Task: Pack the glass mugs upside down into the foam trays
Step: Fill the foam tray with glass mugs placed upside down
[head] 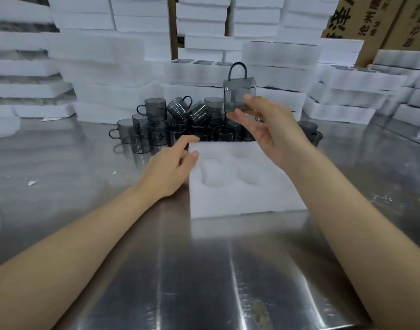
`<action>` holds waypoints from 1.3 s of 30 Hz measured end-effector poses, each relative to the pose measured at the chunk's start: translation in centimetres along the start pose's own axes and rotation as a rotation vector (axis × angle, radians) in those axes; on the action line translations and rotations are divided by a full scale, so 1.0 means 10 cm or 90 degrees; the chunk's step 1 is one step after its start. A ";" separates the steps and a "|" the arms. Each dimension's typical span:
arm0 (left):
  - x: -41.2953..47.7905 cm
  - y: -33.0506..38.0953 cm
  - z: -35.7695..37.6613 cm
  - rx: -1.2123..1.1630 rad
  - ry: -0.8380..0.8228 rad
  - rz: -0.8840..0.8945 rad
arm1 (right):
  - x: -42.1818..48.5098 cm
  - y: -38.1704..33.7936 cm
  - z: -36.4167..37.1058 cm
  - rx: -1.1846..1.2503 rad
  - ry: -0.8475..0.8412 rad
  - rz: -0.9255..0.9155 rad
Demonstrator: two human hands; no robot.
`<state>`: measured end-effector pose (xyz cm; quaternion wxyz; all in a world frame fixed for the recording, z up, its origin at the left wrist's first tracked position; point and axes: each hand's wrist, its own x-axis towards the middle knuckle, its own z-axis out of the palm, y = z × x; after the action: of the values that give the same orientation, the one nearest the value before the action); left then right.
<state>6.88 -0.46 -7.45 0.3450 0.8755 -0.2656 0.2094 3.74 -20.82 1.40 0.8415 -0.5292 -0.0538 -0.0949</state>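
A white foam tray (242,198) with round hollows lies on the steel table in front of me. My left hand (170,167) holds its far left corner, thumb on top of the foam. My right hand (268,129) pinches a smoky grey glass mug (238,95) by its lower rim and holds it in the air above the tray's far edge, handle pointing up. A cluster of several more grey mugs (170,125) stands and lies just behind the tray; some are tipped on their sides.
Stacks of white foam trays (109,67) wall off the back and both sides of the steel table (180,270). Cardboard boxes (375,20) stand at the upper right. One more mug (310,132) sits to the right behind my right hand. Small foam crumbs (32,182) lie left.
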 end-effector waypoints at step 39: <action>-0.01 -0.04 -0.02 -0.271 -0.017 -0.031 | -0.05 0.43 -0.03 -0.606 -0.166 -0.246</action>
<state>7.01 -0.02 -7.62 0.5237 0.7916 -0.2874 0.1284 4.17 -19.19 -2.62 0.4618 -0.8404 -0.2052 -0.1958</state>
